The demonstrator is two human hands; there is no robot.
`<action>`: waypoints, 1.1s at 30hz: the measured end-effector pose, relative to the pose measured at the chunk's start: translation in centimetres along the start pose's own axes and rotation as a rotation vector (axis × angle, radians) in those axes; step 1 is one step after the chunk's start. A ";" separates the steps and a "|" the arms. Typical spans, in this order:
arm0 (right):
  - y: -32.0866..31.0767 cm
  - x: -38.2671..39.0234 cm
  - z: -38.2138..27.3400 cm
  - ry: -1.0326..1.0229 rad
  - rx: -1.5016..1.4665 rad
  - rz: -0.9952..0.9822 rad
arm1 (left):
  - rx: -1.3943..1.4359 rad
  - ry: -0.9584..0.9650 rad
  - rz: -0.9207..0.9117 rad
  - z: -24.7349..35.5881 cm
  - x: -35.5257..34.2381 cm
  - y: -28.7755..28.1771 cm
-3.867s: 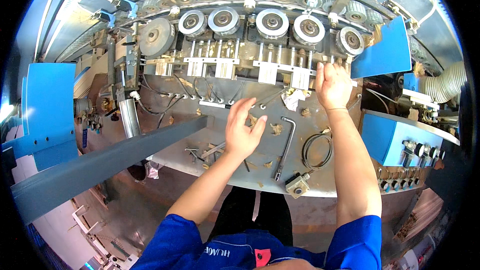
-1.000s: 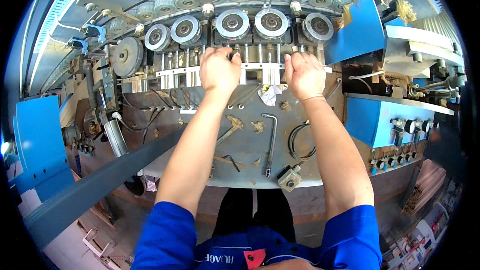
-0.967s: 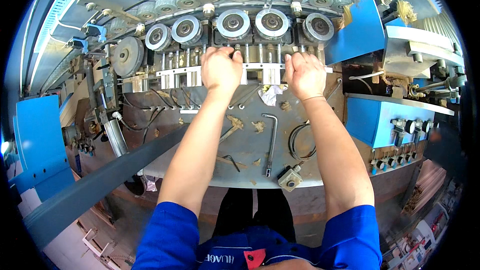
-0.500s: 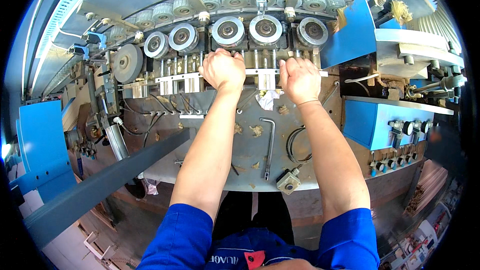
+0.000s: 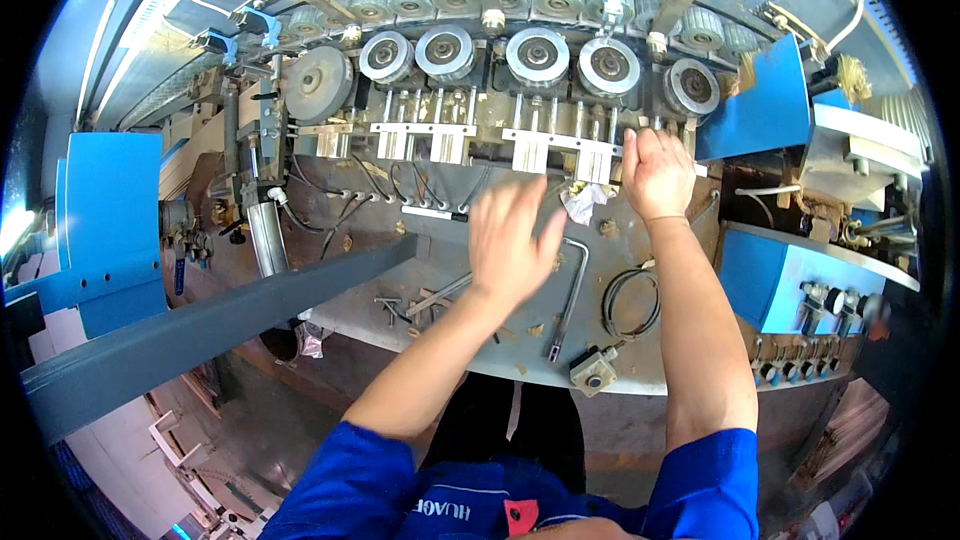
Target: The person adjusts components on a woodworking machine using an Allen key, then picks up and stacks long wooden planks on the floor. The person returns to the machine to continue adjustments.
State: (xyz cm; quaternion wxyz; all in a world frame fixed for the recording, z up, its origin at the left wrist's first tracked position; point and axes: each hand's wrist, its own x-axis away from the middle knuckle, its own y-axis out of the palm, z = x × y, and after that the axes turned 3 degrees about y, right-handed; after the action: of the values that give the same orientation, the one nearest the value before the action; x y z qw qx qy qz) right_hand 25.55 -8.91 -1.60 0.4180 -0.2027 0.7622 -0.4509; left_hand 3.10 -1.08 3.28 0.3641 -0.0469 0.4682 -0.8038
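Metal bracket row [image 5: 530,152] = the work pc; runs across machine front, just below the rimmed wheels [image 5: 537,57]. From my end, L to R: L hand [image 5: 515,240] blurred, fingers spread, thumb out, nothing seen in it, over bench on near side of brackets. R hand [image 5: 658,175] at R end of row, fingers curled over; grasping or just resting, can't tell. Step in hand, my read: manual work at R part of brackets. Any next reach by L to the row calls for finger room under the wheels, I'd judge.

Bench [image 5: 645,365], stained steel, L to R: dk grey beam [image 5: 230,330] slants in; loose small tools [image 5: 440,294]; bent-end wrench [image 5: 572,300]; crumpled white wad [image 5: 588,202] near brackets, paper or cloth unclear; button box [image 5: 595,370] at front edge; coiled blk cable [image 5: 608,310].

Room: blue panel [image 5: 115,220] far L; blue guard plate [image 5: 765,105] by last wheel; blue box [image 5: 770,275] R; pale strips [image 5: 838,427] low R, blurred.
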 end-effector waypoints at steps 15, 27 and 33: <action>-14.4 24.5 -5.6 0.128 -0.482 -0.186 | -0.061 0.006 -1.334 0.1 28.8 -8.2; -42.9 105.3 -4.6 2.112 -0.019 -0.797 | -0.365 0.015 -1.312 11.7 38.3 -5.0; -50.0 107.5 1.2 2.466 -0.540 0.060 | -0.383 0.093 -1.586 22.5 44.1 5.2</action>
State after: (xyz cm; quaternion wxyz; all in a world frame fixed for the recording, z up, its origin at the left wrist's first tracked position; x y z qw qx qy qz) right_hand -38.00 -108.84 -7.87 -0.6136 0.2903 0.7165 -0.1605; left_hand -16.95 -46.47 0.03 -0.3471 -0.3924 0.4394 -0.7297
